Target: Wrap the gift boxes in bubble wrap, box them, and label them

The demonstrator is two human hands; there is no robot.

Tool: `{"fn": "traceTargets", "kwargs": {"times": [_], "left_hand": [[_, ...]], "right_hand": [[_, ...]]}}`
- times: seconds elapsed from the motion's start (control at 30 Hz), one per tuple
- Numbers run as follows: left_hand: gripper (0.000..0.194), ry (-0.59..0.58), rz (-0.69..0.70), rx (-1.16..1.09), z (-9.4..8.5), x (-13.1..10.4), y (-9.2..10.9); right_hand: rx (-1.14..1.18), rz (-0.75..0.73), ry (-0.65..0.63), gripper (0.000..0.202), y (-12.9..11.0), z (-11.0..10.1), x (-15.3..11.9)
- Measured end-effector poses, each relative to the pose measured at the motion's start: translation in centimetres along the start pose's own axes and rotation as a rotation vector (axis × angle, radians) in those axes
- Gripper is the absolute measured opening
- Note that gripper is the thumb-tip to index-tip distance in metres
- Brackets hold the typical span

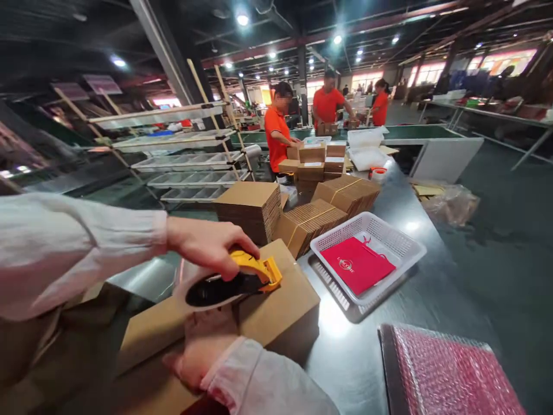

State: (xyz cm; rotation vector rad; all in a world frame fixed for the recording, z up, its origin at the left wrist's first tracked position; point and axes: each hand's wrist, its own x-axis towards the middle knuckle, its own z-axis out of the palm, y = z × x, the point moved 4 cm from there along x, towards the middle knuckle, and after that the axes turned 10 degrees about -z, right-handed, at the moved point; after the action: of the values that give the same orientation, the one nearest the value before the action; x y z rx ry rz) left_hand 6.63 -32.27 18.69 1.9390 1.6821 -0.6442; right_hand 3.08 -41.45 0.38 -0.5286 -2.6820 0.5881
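Observation:
My left hand [211,245] is closed round a yellow tape dispenser [253,265] with a large roll of tape on it. The dispenser's head rests on top of a brown cardboard box [289,300]. Below the roll, my right hand [207,346] holds the box's top near the middle, its thumb toward the left. The tape roll hides part of its fingers. At the right of the box, a white plastic basket [412,253] holds a red paper bag [356,265] with a ribbon.
Beyond the box lie a stack of flat cardboard [248,199] and strapped cardboard bundles [311,222]. Pink bubble wrap [458,369] lies at the near right of the metal table [415,311]. A rack [185,141] stands at the left. Several people in orange shirts work beyond.

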Motion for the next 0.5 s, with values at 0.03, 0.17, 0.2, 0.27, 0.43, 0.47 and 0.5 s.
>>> {"fn": "traceTargets", "kwargs": {"times": [0.03, 0.17, 0.2, 0.27, 0.43, 0.47, 0.5], "left_hand": [[0.069, 0.021, -0.004, -0.038, 0.8, -0.7, -1.1], [0.071, 0.114, 0.04, -0.119, 3.2, -2.4, -3.3], [0.071, 0.128, 0.058, -0.133, 3.6, -2.6, -3.6], [0.07, 0.161, 0.097, -0.151, 4.1, -2.8, -4.1], [0.068, 0.255, 0.184, -0.098, 4.5, -2.0, -5.0], [0.067, 0.269, 0.199, -0.09, 4.4, -1.8, -5.1], [0.065, 0.275, 0.212, -0.088, 4.3, -1.7, -5.3]], "right_hand": [[0.009, -0.014, 0.025, 0.057, -0.4, -0.3, -0.2], [-0.021, -0.476, 0.138, 0.023, -2.3, -3.2, -4.7], [-0.037, -0.589, 0.228, 0.022, -1.9, -4.9, -6.5], [-0.077, -0.464, 0.608, 0.029, 1.3, -9.9, -9.3], [-0.087, 0.772, 0.305, 0.049, 14.5, -15.5, -6.9], [-0.064, 0.821, 0.181, 0.049, 15.7, -15.1, -5.5], [-0.051, 0.845, 0.071, 0.049, 16.6, -14.3, -4.4]]}}
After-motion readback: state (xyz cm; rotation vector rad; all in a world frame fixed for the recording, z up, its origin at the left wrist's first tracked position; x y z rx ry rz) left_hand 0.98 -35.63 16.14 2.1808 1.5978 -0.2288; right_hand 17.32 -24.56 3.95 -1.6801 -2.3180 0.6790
